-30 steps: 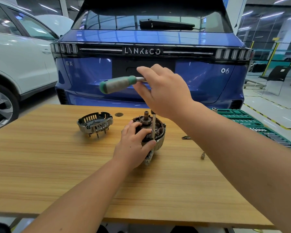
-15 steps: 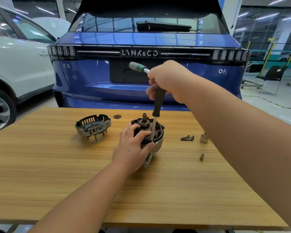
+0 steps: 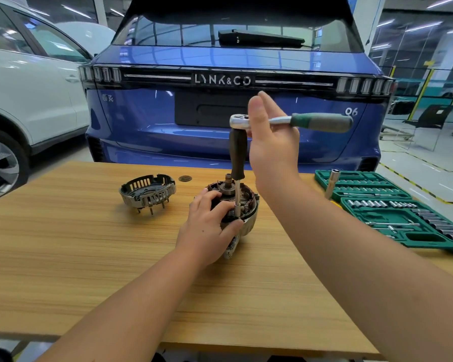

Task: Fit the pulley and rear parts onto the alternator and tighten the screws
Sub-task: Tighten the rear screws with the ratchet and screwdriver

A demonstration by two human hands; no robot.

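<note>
Left hand grips alternator on table — right hand, fingers straight, against ratchet.

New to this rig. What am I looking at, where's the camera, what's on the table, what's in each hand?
No robot here: a person works with two bare hands. The single picture comes from a wide-angle camera worn on the head, looking forward and down.

On the wooden table stands the alternator, steadied by the left hand, whose fingers curl round its edge. The right hand pushes with straight fingers against the ratchet wrench, which drives a vertical extension down into the alternator's rim.

Also on the table: the slotted rear cover, lying apart to the left, and a green socket set case, open, at right. Behind the table stand a blue car and a white one.
</note>
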